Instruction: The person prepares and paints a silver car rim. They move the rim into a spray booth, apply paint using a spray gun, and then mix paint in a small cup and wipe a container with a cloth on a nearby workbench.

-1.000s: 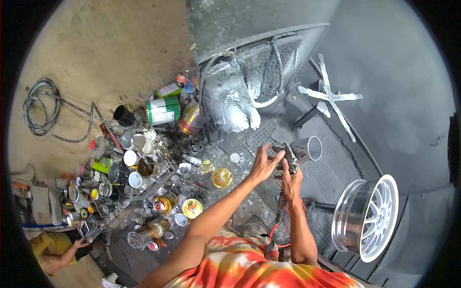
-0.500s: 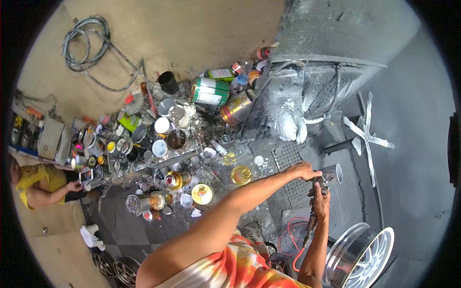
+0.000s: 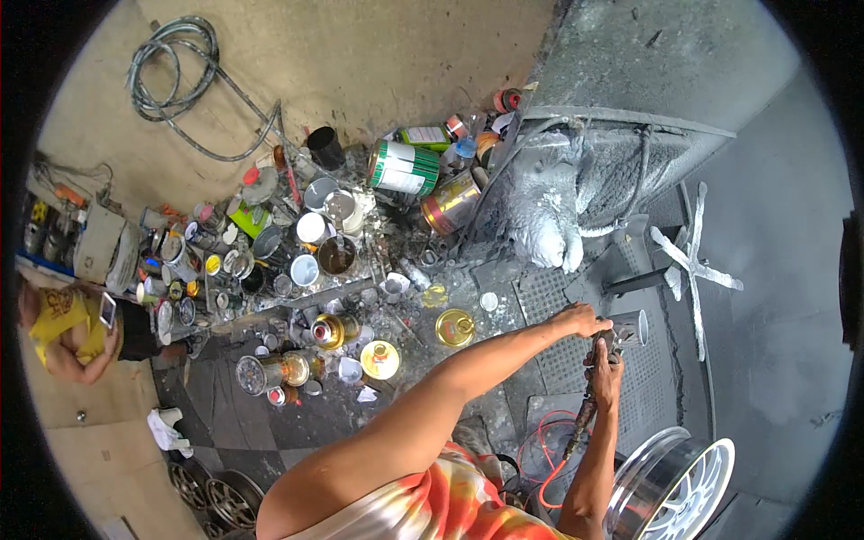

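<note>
Head view showed a person with both hands on a spray gun (image 3: 605,340) above a paint-spattered floor.

Left hand (image 3: 580,319) was closed over the top of the gun, next to its metal cup (image 3: 630,326); right hand (image 3: 603,371) gripped the handle from below, with a red hose (image 3: 551,450) trailing down from it. A white wheel rim (image 3: 675,486) stood just beside the right forearm. Open paint cans (image 3: 342,270) crowded the floor to the left, and another person in a yellow shirt (image 3: 63,324) sat at the far left edge.
</note>
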`<state>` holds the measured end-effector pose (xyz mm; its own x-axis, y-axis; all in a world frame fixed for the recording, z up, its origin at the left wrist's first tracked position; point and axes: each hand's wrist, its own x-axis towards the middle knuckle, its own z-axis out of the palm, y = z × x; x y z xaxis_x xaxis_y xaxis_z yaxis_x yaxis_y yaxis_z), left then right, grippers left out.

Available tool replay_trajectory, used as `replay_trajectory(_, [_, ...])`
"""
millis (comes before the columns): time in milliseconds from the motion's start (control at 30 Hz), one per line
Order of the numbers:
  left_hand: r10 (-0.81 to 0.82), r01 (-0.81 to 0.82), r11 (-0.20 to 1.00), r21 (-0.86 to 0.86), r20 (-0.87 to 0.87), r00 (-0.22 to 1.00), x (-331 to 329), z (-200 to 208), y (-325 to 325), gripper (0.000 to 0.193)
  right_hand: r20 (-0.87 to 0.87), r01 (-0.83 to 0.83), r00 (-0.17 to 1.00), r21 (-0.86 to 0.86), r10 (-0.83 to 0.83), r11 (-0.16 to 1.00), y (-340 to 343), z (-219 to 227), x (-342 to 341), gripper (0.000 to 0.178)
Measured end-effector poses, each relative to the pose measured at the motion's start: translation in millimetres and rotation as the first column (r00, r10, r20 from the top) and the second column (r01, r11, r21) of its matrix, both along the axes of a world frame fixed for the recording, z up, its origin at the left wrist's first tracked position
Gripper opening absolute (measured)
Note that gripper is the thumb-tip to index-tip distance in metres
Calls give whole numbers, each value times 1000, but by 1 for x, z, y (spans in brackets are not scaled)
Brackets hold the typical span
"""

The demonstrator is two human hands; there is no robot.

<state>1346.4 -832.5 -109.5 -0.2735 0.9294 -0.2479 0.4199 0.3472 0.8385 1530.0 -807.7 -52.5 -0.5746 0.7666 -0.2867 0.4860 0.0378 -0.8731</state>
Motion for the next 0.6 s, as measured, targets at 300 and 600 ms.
replay_trajectory(300, [42, -38, 998, -52, 81, 996, -13, 24, -2, 105, -182, 122, 972, -135, -145, 983, -9, 14, -24, 44])
replay_trajectory(600, [155, -158, 985, 70, 50, 987, -19, 28, -12, 105, -175, 122, 977, -31, -125, 992, 2, 15, -53, 45])
